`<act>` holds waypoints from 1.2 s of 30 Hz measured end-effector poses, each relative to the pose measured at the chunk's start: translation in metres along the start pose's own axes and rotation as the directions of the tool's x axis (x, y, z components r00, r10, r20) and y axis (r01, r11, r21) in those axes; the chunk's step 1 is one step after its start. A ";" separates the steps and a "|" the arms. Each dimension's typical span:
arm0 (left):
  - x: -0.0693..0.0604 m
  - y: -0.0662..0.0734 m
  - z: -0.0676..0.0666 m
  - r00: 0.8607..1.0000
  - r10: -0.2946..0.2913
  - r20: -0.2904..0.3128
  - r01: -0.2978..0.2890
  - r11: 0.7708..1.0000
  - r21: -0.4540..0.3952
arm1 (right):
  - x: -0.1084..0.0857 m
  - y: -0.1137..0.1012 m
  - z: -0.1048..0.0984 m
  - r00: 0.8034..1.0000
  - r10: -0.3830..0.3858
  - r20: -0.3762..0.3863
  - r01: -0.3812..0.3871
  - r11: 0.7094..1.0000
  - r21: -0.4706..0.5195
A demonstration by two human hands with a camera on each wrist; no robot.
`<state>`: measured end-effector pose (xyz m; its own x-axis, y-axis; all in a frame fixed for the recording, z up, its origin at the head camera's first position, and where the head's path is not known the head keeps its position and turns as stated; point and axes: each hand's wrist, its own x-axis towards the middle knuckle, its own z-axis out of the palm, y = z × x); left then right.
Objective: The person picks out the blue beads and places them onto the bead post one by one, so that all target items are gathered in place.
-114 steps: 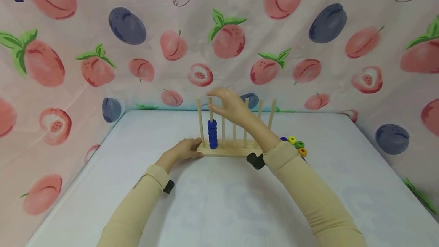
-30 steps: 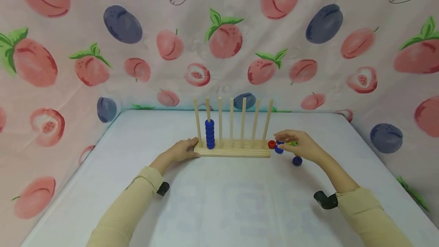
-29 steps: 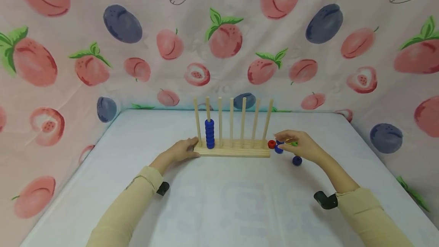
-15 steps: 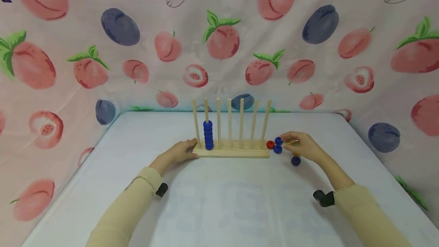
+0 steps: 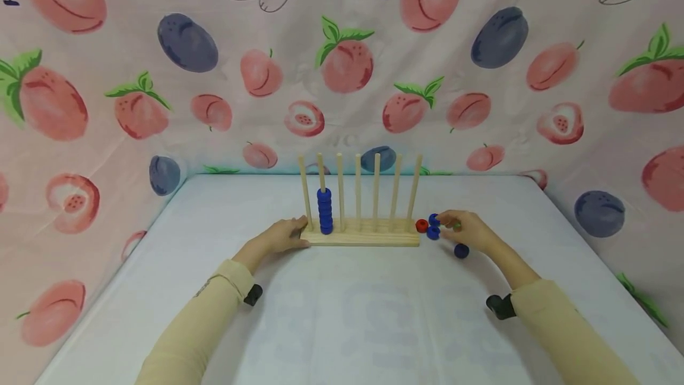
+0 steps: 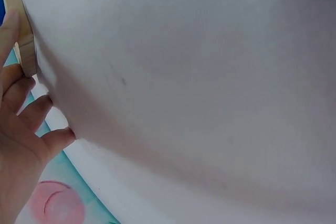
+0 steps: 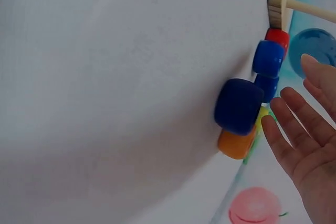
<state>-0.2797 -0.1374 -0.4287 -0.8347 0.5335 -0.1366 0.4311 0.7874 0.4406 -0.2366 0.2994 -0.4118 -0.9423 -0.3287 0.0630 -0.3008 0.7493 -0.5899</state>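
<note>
In the head view a wooden abacus (image 5: 360,239) with several upright rods stands at the back of the table. Blue beads (image 5: 325,211) are stacked on its second rod from the left. My left hand (image 5: 279,235) grips the left end of the abacus base, thumb in front. My right hand (image 5: 467,229) is over the loose beads at the right, fingertips beside a blue bead (image 5: 434,219); the right wrist view shows its fingers loosely bent, with no bead visible in them. A second blue bead (image 5: 433,233) and a red bead (image 5: 421,226) lie by the abacus's right end.
A dark blue bead (image 5: 461,251) lies nearer, in front of the right hand. An orange bead (image 7: 236,143), a yellow bead (image 7: 263,115) and a green bead (image 7: 250,149) show in the right wrist view. Behind the white table (image 5: 342,314) hangs a fruit-print cloth (image 5: 342,117).
My right hand has come from the top of the second rod to the loose beads at the right, then shifted slightly over them. My left hand stays on the base.
</note>
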 end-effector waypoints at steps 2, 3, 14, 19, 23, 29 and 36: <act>0.000 -0.001 0.000 1.000 0.001 0.000 -0.001 1.000 0.003 | 0.001 0.001 0.002 1.000 0.012 0.005 -0.012 1.000 0.002; 0.000 -0.001 0.000 1.000 -0.001 0.000 0.001 1.000 -0.001 | 0.001 0.002 0.002 1.000 0.017 0.007 -0.017 1.000 0.005; 0.000 -0.001 -0.001 1.000 -0.022 0.000 0.022 1.000 -0.006 | 0.010 0.008 0.010 0.999 0.027 0.024 -0.027 1.000 -0.011; 0.000 -0.003 0.001 1.000 -0.009 0.004 0.010 1.000 -0.025 | 0.013 0.006 0.012 0.998 0.044 0.035 -0.043 0.998 -0.037; 0.001 -0.003 0.001 1.000 0.011 0.011 -0.011 0.999 -0.030 | 0.015 0.003 0.012 0.997 0.056 0.051 -0.054 0.998 -0.045; 0.005 -0.002 -0.001 1.000 0.009 0.012 -0.009 1.000 -0.024 | 0.018 0.001 0.011 0.996 0.077 0.049 -0.074 0.996 -0.058; 0.003 -0.003 0.003 0.999 -0.006 0.042 0.007 1.000 -0.015 | 0.018 0.002 0.016 0.996 0.070 0.055 -0.069 0.997 -0.016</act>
<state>-0.2824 -0.1374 -0.4328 -0.8223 0.5411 -0.1760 0.4203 0.7862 0.4530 -0.2521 0.2860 -0.4247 -0.9515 -0.3067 -0.0229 -0.2371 0.7792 -0.5802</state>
